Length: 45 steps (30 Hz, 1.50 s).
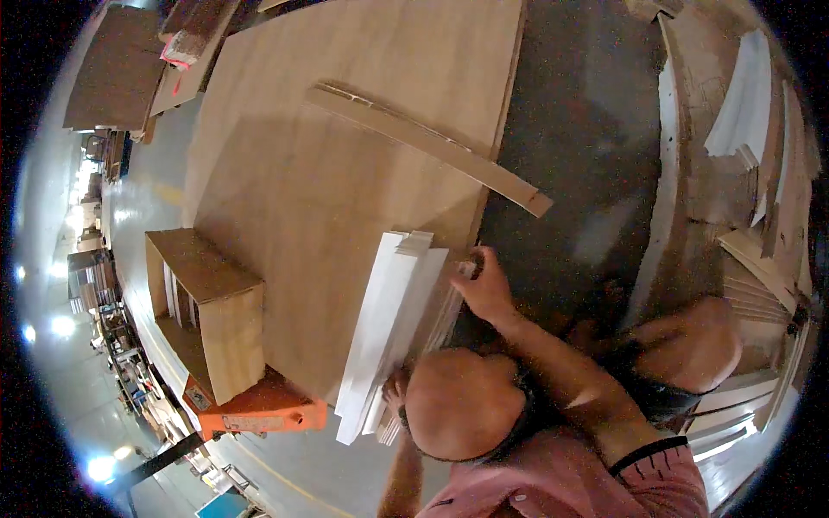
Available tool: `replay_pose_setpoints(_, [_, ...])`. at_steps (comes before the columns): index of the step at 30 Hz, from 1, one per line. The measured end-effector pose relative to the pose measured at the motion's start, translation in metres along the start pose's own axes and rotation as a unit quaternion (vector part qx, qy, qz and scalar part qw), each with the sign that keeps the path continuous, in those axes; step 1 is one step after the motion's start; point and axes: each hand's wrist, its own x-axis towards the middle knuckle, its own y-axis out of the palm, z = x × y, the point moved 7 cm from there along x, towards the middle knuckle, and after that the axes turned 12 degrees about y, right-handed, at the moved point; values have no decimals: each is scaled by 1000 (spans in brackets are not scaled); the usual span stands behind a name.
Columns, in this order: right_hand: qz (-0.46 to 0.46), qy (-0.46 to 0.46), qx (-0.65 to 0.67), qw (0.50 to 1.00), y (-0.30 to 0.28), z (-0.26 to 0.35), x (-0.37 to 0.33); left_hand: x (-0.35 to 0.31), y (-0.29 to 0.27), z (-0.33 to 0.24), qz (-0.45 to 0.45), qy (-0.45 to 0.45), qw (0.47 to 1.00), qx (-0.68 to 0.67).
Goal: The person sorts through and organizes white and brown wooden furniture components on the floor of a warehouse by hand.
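A stack of long white strips (389, 324) lies at the near right part of a large tan wooden sheet (285, 173). My left hand (395, 393) is at the near end of this stack, its fingers bent against the side of the strips; its thumb is hidden. By the far end of the stack, at the sheet's right edge, is my right hand (488, 285). Its thumb and fingers are curled round a small pale thing too small to name. Beyond the hands, a long flat cardboard strip (423, 147) lies aslant, one end jutting past the sheet's right edge.
At the left stands an open-fronted wooden box (233, 337), next to an orange metal base (263, 419). Right of a dark floor strip (570, 129), white profiled lengths (747, 108) and cardboard (691, 112) are piled. Racks with stacked goods (91, 281) line the far left.
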Motion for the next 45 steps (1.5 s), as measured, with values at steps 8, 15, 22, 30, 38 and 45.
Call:
replay_pose_setpoints(8, [-18,21,14,1000,-19,-19,-1,-2,-6,-23,-16,29,999,-4])
replay_pose_setpoints(15, [29,26,-10,999,-8,15,-6,24,-3,-4,-8,81,996,-23])
replay_pose_setpoints(22, [36,-239,-269,932,-6,77,9,19,-12,-19,-76,84,994,-10])
replay_pose_setpoints(30, [94,-330,-324,882,12,87,26,0,2,0,-51,14,999,8])
replay_pose_setpoints(38, [142,-352,-257,889,1,89,27,-15,19,39,18,-14,1000,8])
replay_pose_setpoints(45, [189,-247,-128,942,12,71,26,-88,91,116,242,-99,960,103])
